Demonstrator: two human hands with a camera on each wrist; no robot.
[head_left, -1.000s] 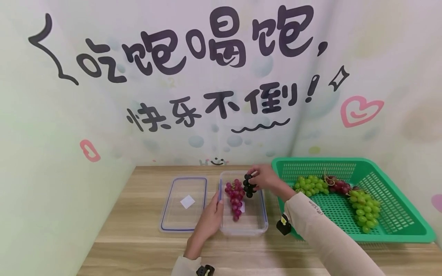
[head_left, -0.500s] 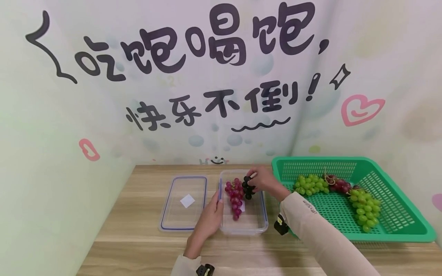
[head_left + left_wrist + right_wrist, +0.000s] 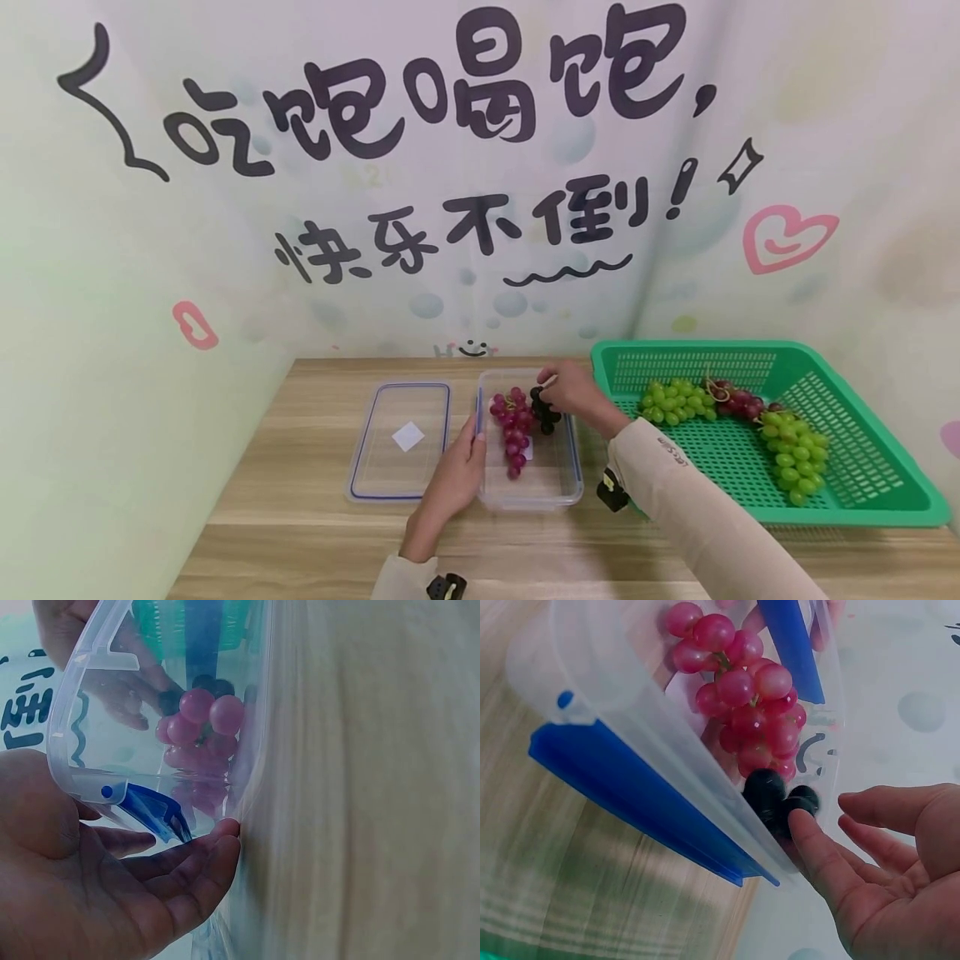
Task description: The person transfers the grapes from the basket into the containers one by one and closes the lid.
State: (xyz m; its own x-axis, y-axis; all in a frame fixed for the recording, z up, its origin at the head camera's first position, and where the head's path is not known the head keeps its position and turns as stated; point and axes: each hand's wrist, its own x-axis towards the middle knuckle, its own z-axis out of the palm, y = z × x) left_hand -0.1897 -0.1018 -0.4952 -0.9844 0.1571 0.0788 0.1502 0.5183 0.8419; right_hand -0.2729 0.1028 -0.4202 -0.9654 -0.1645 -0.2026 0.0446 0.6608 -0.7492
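Observation:
A clear plastic food container (image 3: 528, 500) with blue-edged side flaps stands on the table. Inside it lies a bunch of pink-red grapes (image 3: 513, 429), and to their right a bunch of black grapes (image 3: 545, 412). My left hand (image 3: 456, 473) holds the container's left side, its fingers (image 3: 187, 877) bent against the wall beneath a blue flap. Over the far right corner is my right hand (image 3: 572, 390). In the right wrist view its thumb and fingers are spread apart, and one fingertip (image 3: 802, 823) touches or nearly touches the black grapes (image 3: 765, 793).
The container's lid (image 3: 397, 479), clear with a blue seal and a white label, lies to the left. At the right stands a green basket (image 3: 787, 518) holding green grapes (image 3: 795, 454) and dark red grapes (image 3: 738, 404). A printed curtain (image 3: 465, 317) rises behind the table.
The black grapes have gone down into the container beside the pink-red ones, and my right hand's fingers have loosened from them. My left hand has stayed on the container.

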